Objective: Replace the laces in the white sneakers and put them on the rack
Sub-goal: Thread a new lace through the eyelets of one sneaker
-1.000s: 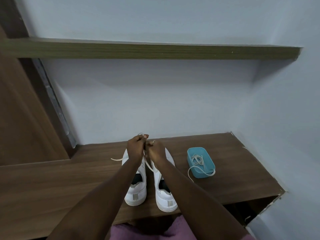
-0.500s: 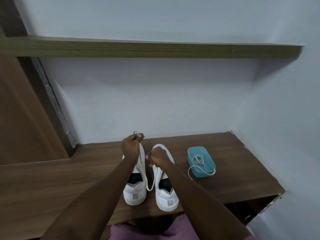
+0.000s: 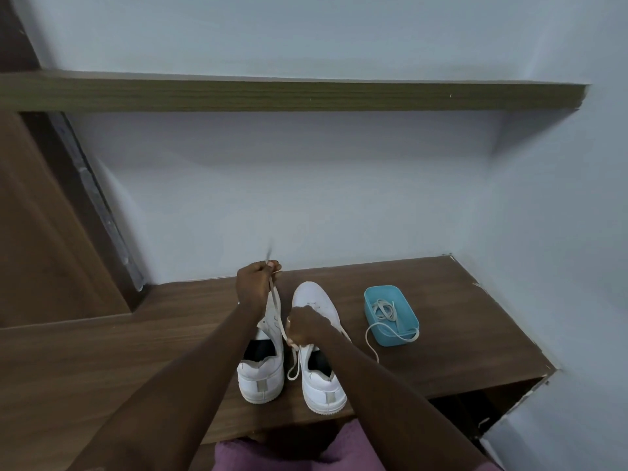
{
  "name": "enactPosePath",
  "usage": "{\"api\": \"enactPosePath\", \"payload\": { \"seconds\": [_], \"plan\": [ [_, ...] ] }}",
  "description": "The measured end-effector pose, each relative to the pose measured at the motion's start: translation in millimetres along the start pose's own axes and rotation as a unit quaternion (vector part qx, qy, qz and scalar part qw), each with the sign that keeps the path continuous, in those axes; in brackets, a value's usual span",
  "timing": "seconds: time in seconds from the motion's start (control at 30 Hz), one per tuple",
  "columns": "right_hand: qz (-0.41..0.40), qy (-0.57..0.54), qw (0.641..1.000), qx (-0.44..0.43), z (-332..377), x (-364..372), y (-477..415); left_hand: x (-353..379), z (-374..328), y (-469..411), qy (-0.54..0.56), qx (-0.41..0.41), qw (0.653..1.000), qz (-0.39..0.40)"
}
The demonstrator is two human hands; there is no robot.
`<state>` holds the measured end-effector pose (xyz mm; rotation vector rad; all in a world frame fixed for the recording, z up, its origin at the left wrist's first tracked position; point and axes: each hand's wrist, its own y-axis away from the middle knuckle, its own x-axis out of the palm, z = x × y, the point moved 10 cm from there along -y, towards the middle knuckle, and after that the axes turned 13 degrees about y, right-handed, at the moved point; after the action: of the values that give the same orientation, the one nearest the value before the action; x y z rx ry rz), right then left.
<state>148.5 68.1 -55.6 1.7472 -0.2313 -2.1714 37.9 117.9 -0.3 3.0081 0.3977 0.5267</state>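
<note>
One brown wooden surface carries two white sneakers, side by side. One small blue plastic tub beside them holds one coiled white lace. Lacing looks under way: left hand and right hand, each grip pinching one flat white shoelace taut above the sneakers. Next, threading its tip through an eyelet.

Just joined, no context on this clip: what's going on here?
A person is lacing white sneakers that stand on a wooden surface. The left hand pinches a lace raised above the left sneaker. The right hand grips the same lace lower, beside the right sneaker. Spare laces lie in a blue tub; one trails over its rim.
</note>
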Motion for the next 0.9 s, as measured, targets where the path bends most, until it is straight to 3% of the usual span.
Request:
{"api": "enactPosePath", "payload": {
  "seconds": [0.17, 0.3, 0.43, 0.57, 0.73, 0.9],
  "plan": [
    [0.011, 0.052, 0.998, -0.039, 2.9, 12.0, 1.4, 15.9, -12.6, 0.9, 0.010, 0.013, 1.000, 0.027],
    [0.000, -0.008, 0.998, -0.055, -1.9, 2.9, -1.1, 24.8, -12.3, 2.3, -0.037, 0.039, 0.998, 0.035],
    [-0.105, -0.137, 0.983, 0.060, -44.7, -29.9, 1.5, 27.2, 5.6, 3.0, -0.089, 0.005, 0.995, 0.040],
    [-0.221, -0.003, 0.954, 0.201, -86.2, -56.0, 21.2, 29.6, 24.8, 7.4, -0.135, -0.035, 0.989, 0.040],
    [-0.138, -0.041, 0.975, 0.169, -89.5, -23.5, 11.9, 33.0, 49.3, 9.7, -0.165, -0.052, 0.981, 0.085],
    [-0.107, -0.084, 0.982, 0.134, -84.8, -6.9, 2.5, 34.6, 59.9, 17.0, -0.212, -0.049, 0.971, 0.101]
  ]
}}
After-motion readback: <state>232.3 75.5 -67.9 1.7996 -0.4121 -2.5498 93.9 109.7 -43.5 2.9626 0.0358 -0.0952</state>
